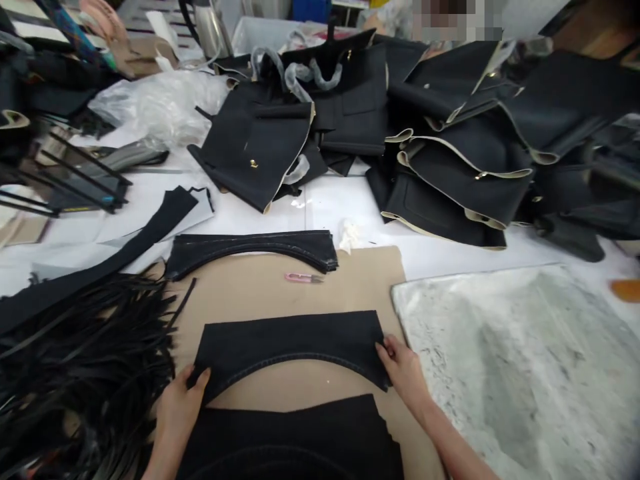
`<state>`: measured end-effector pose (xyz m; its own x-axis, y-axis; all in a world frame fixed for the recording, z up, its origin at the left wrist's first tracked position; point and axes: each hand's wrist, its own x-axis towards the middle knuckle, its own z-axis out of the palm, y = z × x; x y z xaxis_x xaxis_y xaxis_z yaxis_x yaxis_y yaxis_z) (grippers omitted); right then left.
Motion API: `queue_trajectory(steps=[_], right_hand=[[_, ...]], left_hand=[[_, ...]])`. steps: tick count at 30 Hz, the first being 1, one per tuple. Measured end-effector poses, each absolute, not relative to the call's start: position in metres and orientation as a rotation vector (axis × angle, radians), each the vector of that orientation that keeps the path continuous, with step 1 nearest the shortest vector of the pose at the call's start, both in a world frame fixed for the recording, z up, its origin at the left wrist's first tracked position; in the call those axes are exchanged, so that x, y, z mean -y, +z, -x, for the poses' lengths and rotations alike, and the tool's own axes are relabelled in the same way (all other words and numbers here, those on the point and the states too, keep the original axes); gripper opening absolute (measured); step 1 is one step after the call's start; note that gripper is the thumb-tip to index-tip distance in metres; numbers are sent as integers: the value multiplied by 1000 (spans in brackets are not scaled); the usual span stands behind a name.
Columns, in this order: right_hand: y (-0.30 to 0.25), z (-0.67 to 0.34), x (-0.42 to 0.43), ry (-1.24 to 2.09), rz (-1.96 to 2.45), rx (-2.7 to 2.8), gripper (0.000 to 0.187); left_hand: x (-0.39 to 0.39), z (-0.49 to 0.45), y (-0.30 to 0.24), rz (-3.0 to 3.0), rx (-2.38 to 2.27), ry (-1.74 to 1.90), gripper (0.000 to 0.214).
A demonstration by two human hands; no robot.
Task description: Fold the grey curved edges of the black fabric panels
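Between my hands is a black curved leather-like panel [295, 335], its arched edge toward me and lined with a raised seam. My left hand [183, 400] pinches its left end between thumb and fingers. At the opposite end, my right hand [403, 370] grips the panel's right edge. Closer to me lies a stack of black panels [295, 437], partly cut off by the frame. Beyond the held panel, small pink thread snips [303, 277] rest on the tan board [240, 297]. A neat pile of similar curved panels [255, 248] sits behind them.
Black strips [90, 373] heap up at the left. A grey-white slab [520, 360] lies at the right. Several black bag pieces [265, 147] and crumpled clear plastic [160, 103] cover the table's far side. A steel jug [210, 30] stands at the back.
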<state>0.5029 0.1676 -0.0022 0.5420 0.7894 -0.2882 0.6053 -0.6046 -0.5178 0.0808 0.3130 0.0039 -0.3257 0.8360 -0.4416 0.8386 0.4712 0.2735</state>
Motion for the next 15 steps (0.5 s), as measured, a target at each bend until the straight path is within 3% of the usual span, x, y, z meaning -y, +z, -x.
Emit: queue_trajectory(steps=[4,8,15], right_hand=[[-3,-504,-165,744,2423,1145,23],[-4,-505,-166,760,2440,1135,20],[3,-504,-169,779,2450,1129,22]], left_hand=[[-312,-75,-2,-1441,-2199,-298,58],[-310,-81,3,-1509,-2173,-479,59],[-300,-109,26,-1740,-2323,-277,51]])
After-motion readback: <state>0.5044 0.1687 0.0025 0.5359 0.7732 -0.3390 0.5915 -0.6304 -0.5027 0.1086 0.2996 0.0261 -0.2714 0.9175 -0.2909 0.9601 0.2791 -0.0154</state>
